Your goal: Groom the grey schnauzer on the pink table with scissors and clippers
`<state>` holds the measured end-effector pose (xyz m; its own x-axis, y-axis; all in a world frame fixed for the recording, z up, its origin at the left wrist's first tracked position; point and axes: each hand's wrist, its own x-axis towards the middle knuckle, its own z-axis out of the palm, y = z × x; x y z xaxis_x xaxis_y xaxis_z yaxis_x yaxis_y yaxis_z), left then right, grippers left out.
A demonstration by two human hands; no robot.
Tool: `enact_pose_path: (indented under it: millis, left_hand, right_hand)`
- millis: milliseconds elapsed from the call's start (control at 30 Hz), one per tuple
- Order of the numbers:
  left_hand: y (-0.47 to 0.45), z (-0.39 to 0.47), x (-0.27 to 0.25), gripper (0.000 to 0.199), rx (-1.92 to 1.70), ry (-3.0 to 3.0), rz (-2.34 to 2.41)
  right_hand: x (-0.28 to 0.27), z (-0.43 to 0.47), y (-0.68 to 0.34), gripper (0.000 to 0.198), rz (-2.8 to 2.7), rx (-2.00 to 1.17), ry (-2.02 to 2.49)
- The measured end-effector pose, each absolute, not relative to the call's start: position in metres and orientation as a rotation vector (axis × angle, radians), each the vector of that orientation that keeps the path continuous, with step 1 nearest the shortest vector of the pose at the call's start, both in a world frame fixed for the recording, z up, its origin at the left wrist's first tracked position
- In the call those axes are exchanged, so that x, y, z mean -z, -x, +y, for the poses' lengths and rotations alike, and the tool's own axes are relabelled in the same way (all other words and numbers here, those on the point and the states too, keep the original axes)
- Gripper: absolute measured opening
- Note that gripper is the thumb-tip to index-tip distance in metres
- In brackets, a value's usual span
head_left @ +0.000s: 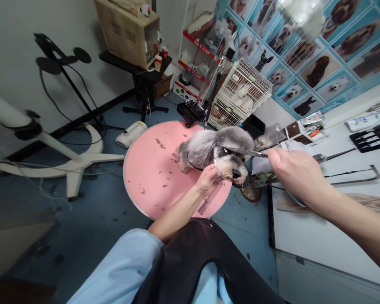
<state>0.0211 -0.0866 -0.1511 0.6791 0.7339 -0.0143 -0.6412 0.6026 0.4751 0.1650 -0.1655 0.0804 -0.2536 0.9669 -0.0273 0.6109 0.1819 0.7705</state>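
Observation:
A small grey dog (205, 145) with pale muzzle fur is on a round pink grooming table (145, 169), its head turned toward me. My left hand (208, 179) is closed at the side of its muzzle, fingers against the pale beard. Just below that hand a purplish comb (205, 204) shows over the tabletop; whether the hand also touches it I cannot tell. In my right hand (291, 171) are scissors (248, 152), their long blades lying across the dog's face near the eye. The fingers hide most of the handles.
Dark hair clippings dot the pink top. A white worktop (316, 228) to the right carries a tool case (373, 137) and other items. Behind stand wire cages (245, 86). At left are a white stand base (95, 158) and a white device (131, 134) on the floor.

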Motion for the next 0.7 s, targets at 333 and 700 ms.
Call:
enact_pose_path:
  millis: [333,700]
  left_hand:
    - [-0.021,-0.089,0.147,0.032,-0.804,-0.427,0.226]
    - [-0.026,-0.064,0.185,0.05,-0.7,-0.38,0.254]
  right_hand:
    - [-0.085,-0.163,-0.155,0.026,1.94,-0.849,-1.561]
    - [0.094,-0.148,-0.206,0.029,1.353,0.674,-3.243]
